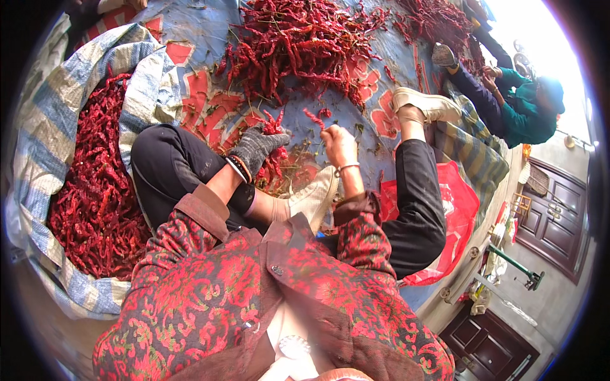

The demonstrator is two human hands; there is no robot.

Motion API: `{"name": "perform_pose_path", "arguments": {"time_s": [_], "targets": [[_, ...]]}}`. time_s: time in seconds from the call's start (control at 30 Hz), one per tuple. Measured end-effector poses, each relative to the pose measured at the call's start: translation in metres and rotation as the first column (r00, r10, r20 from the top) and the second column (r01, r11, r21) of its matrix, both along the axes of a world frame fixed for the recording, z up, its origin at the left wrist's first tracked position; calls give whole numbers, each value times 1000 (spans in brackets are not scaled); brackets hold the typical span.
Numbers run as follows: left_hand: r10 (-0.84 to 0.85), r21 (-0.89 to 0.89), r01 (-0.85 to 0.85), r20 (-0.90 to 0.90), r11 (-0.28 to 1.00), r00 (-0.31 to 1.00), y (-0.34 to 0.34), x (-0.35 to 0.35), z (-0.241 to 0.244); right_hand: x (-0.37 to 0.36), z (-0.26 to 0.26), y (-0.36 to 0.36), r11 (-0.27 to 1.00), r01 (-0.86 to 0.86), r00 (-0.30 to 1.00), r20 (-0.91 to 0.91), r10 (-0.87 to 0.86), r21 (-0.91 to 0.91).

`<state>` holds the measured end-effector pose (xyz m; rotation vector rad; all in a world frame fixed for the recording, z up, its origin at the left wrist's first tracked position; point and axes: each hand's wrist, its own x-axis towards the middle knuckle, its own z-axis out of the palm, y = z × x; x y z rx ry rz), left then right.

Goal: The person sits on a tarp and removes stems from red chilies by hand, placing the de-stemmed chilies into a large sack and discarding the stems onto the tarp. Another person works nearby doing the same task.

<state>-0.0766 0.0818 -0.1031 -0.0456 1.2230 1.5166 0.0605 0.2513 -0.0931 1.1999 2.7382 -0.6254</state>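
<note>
My left hand [259, 147], in a dark grey knitted glove, grips a bunch of dried red chilies [272, 164] that sticks out above and below the fist. To its right my bare right hand [340, 145] pinches a single red chili [313, 117] by one end; the chili points up and left. A bracelet circles the right wrist. Just beyond both hands rises a large heap of dried red chilies [300, 45], tangled with some pale stems. Loose stem scraps [300, 155] lie on the blue and red printed tarp [209, 112] between and below the hands.
At left, a striped woven sack [147, 81] with its rim rolled down holds many chilies [100, 190]. A red plastic bag [457, 205] lies by my right leg. At upper right a person in green [529, 109] sits near another chili pile [441, 21]. Another person's hand shows at top left.
</note>
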Motion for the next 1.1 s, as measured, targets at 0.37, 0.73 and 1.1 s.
{"name": "perform_pose_path", "arguments": {"time_s": [0.37,0.73,1.1], "targets": [[-197,-33,207,-481,978,854,-3,8,-22,0,23,-70,841,-443,889,-273,368,-310],[-146,-88,117,-494,989,857,-4,7,-19,-44,74,-36,507,-202,888,-376,-267,-838],[-30,-197,10,-98,980,995,6,-4,0,-41,-40,54,992,123,987,106,-118,-37]]}}
